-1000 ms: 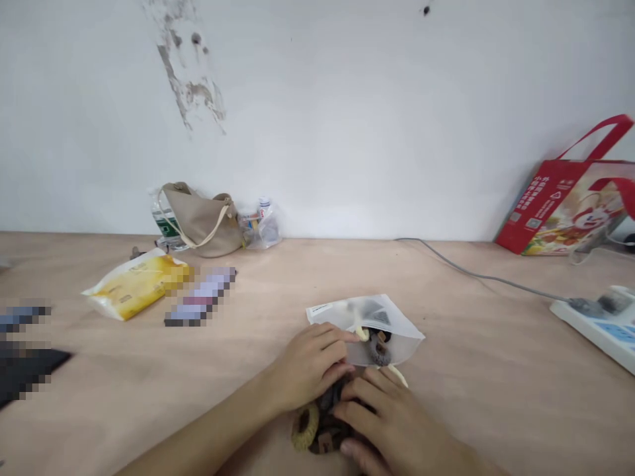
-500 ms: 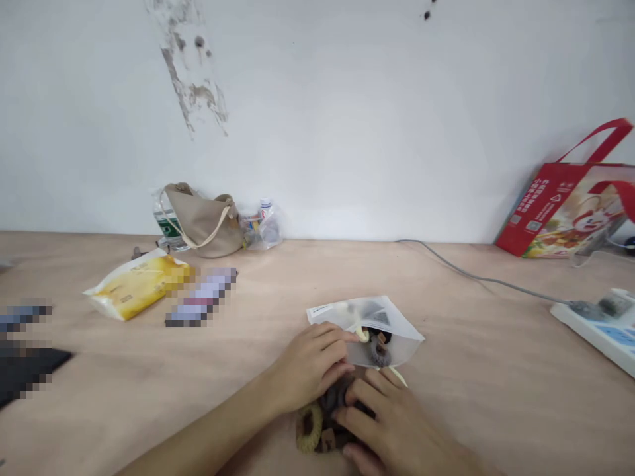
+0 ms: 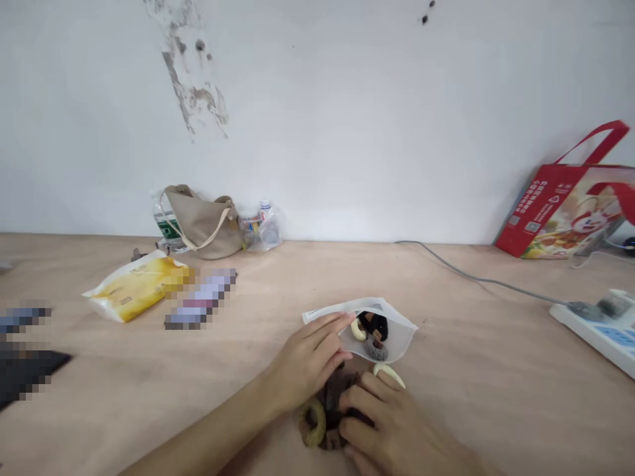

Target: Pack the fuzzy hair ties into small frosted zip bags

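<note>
A frosted plastic bag (image 3: pixel 404 334) lies with its mouth gaping toward me. Inside are several hair ties: a cream one (image 3: pixel 358 329), a black one (image 3: pixel 374 325) and a grey one (image 3: pixel 378 350). My left hand (image 3: pixel 310 360) holds the left side of the mouth, forefinger at the upper layer and thumb lower down. Just in front of the bag, my right hand (image 3: pixel 384 416) curls its fingers over a pile of dark brown hair ties (image 3: pixel 337 390), partly hiding them. An olive hair tie (image 3: pixel 314 423) sits at the pile's left, and another cream tie (image 3: pixel 389 375) shows beyond the right fingers.
A yellow tissue pack (image 3: pixel 141 284) and a blurred-out phone (image 3: pixel 202 297) lie to the left. Against the wall stand a beige handbag (image 3: pixel 208 225) and a small clear bag (image 3: pixel 268 231). On the right are a red shopping bag (image 3: pixel 555 205), a grey cable (image 3: pixel 461 272) and a power strip (image 3: pixel 602 330).
The bag's mouth has opened wider, showing more of the hair ties inside. My left fingers have risen slightly with its upper layer. My right hand stays at the pile.
</note>
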Demonstrator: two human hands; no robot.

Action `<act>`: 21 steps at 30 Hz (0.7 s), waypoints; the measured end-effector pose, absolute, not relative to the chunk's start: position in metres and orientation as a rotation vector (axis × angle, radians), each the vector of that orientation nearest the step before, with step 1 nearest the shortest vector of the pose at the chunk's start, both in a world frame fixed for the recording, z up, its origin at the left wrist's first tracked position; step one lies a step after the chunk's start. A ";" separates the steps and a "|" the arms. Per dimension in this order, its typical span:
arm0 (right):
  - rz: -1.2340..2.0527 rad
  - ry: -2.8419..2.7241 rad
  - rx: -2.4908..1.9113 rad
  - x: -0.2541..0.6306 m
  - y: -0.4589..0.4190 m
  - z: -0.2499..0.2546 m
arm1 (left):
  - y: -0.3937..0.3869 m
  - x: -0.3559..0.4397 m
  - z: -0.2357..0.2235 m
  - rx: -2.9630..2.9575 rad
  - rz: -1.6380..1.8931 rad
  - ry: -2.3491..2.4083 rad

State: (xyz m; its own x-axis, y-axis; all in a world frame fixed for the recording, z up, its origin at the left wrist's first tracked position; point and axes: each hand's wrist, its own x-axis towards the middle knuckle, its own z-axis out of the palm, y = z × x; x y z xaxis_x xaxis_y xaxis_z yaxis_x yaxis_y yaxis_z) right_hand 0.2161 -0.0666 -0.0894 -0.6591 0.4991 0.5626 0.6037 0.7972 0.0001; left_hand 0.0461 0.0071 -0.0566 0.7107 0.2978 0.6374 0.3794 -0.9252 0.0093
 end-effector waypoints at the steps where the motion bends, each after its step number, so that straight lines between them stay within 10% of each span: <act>1: -0.248 -2.398 -0.803 0.216 -0.068 -0.088 | 0.007 0.046 -0.057 -2.785 -0.989 -0.541; 21: -0.004 -2.339 -1.182 0.270 -0.069 -0.079 | 0.000 0.047 -0.048 -2.704 -1.048 -0.567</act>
